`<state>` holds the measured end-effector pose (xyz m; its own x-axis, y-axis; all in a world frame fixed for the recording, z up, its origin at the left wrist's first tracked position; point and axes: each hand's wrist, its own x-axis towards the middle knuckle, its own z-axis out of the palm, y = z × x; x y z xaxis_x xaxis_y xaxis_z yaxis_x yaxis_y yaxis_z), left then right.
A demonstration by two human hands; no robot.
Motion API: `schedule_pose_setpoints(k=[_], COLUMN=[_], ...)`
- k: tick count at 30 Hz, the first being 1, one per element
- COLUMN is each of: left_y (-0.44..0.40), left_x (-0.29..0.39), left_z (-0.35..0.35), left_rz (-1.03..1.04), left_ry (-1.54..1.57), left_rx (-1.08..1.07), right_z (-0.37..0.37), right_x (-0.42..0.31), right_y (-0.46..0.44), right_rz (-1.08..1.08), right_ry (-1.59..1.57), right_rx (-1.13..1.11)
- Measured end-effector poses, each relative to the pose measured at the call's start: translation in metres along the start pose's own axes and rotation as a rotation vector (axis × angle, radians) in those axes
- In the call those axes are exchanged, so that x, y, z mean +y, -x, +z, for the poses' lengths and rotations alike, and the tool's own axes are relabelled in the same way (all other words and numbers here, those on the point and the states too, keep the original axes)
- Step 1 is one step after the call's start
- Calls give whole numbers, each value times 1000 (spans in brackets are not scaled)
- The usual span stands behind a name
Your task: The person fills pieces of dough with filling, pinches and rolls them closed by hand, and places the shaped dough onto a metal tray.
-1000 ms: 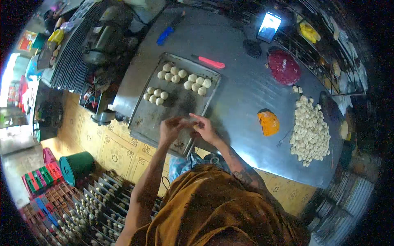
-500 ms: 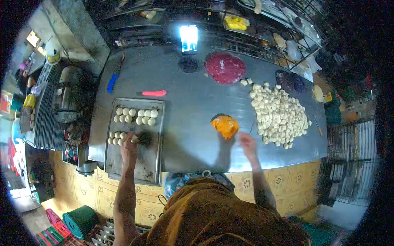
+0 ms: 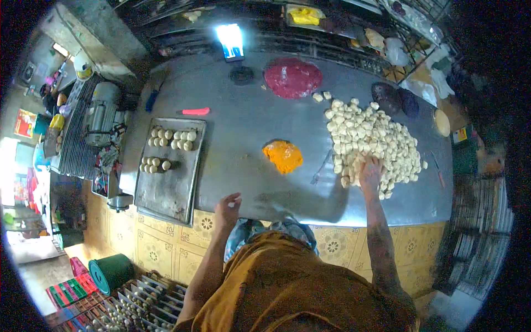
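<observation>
My right hand [image 3: 370,172] rests on the near side of a large pile of pale dough pieces [image 3: 381,135], fingers apart and touching them. Over the table's front edge, my left hand [image 3: 228,210] is loosely curled with a gap between thumb and fingers, and I see nothing in it. Left of it lies a metal baking tray [image 3: 166,193] with rows of round dough balls [image 3: 183,140] at its far and left parts. A mound of orange filling [image 3: 283,156] sits on the table between the tray and the pile.
A magenta mass [image 3: 292,77] lies at the back, beside a lit phone [image 3: 231,43]. A pink-handled knife [image 3: 196,111] lies behind the tray. A thin tool [image 3: 321,169] lies left of the pile. Racks stand behind and right; a motor [image 3: 102,113] stands left.
My left hand has left the tray and come toward my body, leaving a dough ball in the near row. My right hand has moved from beside the orange filling onto the dough pile.
</observation>
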<state>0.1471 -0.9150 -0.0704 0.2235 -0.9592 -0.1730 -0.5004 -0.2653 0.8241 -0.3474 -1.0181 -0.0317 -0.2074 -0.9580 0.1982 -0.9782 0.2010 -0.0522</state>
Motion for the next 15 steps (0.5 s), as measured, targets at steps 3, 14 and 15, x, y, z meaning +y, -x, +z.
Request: schedule_pose_setpoints(k=[3,14,15], left_y=[-13,-63,-70], left_x=[32,22,-3], left_z=[26,116,103], left_rz=[37,-41,-79], left_ry=[41,339,525], left_rx=[-200,-601,-606], right_z=[36,34,43], right_x=[28,-202,-206], right_y=[-20,112,108], right_rz=[-114,-102,18], right_ry=[0,-1042,-1024], right_rx=[39,-408,-297])
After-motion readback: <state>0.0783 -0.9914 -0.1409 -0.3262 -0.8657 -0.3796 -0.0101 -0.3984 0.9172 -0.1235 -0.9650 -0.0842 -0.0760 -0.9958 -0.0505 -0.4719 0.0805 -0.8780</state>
